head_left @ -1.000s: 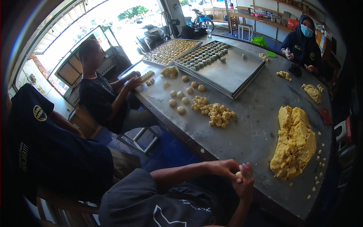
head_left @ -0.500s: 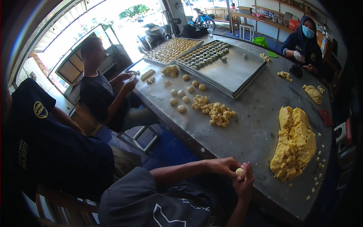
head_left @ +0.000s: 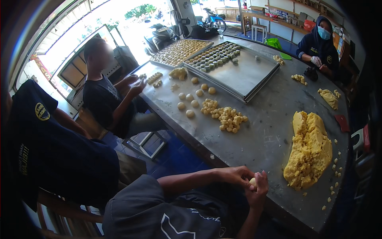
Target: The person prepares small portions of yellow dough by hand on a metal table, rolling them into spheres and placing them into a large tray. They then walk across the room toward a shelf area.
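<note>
A small pale dough ball (head_left: 253, 181) sits between my two hands at the table's front edge. My left hand (head_left: 237, 175) closes its fingers on the ball from the left. From the right, my right hand (head_left: 258, 190) cups it, fingers bent around it. Parts of the ball are hidden by the fingers. Farther up the metal table (head_left: 254, 147) lie several smooth round dough balls (head_left: 190, 113) and a pile of small dough pieces (head_left: 230, 119). Right of my hands rests a large mound of yellow dough (head_left: 308, 151).
Trays of shaped pieces (head_left: 181, 51) and a partly filled tray (head_left: 242, 75) stand at the far side. Dough crumbs (head_left: 335, 167) dot the right edge. One co-worker (head_left: 103, 87) sits at the left, handling dough; another person (head_left: 320, 47) is at the far right.
My fingers have shifted slightly around the dough ball, covering more of it. At the left, the co-worker's hands have moved a little apart.
</note>
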`<state>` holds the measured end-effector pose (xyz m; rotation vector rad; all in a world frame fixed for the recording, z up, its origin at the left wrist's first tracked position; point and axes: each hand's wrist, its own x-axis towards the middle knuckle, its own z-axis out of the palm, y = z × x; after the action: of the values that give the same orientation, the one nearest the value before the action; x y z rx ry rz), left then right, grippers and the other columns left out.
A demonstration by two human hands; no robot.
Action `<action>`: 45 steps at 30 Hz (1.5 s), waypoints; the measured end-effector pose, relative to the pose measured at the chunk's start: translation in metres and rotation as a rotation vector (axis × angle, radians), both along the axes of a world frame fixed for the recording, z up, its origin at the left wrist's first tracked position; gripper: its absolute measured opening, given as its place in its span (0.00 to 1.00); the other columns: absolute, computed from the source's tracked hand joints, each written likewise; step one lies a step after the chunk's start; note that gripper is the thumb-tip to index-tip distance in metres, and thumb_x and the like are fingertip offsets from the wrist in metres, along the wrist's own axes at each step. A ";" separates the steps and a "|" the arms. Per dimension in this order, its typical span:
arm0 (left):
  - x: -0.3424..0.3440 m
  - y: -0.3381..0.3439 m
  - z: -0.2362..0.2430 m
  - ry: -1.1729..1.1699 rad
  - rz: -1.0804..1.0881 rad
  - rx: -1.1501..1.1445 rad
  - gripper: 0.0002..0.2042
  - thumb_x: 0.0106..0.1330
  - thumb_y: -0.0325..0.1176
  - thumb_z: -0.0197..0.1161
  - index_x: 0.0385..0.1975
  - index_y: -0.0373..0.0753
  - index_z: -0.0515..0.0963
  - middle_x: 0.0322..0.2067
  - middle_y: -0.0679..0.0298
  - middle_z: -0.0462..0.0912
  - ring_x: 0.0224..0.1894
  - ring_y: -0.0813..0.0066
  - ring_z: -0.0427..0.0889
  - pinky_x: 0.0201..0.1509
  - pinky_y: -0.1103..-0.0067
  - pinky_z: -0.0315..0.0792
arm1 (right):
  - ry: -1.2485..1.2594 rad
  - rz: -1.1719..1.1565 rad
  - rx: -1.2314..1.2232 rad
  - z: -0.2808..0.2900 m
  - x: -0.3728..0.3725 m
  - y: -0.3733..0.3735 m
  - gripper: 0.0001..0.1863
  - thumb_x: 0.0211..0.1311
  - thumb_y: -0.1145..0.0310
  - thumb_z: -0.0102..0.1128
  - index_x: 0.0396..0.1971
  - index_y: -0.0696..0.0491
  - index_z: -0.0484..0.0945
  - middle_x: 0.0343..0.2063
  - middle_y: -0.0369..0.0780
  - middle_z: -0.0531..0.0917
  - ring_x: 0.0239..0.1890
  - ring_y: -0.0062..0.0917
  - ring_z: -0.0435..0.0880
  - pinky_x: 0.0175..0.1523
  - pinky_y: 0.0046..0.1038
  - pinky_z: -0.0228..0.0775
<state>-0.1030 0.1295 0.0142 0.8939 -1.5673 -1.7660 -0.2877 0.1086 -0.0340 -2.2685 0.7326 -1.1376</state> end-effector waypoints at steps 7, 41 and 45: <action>0.001 0.001 0.001 0.025 0.016 0.134 0.22 0.62 0.46 0.65 0.41 0.30 0.77 0.33 0.68 0.80 0.38 0.86 0.75 0.43 0.83 0.70 | -0.007 0.016 0.174 0.013 -0.004 0.007 0.29 0.44 0.70 0.67 0.48 0.65 0.69 0.41 0.53 0.78 0.52 0.53 0.74 0.64 0.51 0.57; -0.007 0.001 -0.008 0.131 0.045 0.163 0.20 0.63 0.45 0.64 0.41 0.32 0.76 0.36 0.69 0.80 0.40 0.85 0.74 0.44 0.82 0.70 | 0.075 0.016 0.065 0.004 -0.001 0.001 0.27 0.50 0.67 0.64 0.49 0.65 0.70 0.46 0.57 0.75 0.55 0.53 0.71 0.67 0.50 0.53; -0.006 0.003 -0.006 0.142 0.050 0.165 0.19 0.63 0.45 0.64 0.41 0.32 0.76 0.35 0.69 0.80 0.40 0.86 0.74 0.45 0.82 0.70 | 0.045 -0.019 0.044 -0.002 0.003 0.004 0.23 0.53 0.67 0.58 0.47 0.65 0.71 0.44 0.57 0.76 0.53 0.52 0.73 0.67 0.51 0.53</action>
<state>-0.1087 0.1327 0.0081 0.8560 -1.3137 -1.9005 -0.2844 0.1129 -0.0356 -2.2614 0.7909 -1.0718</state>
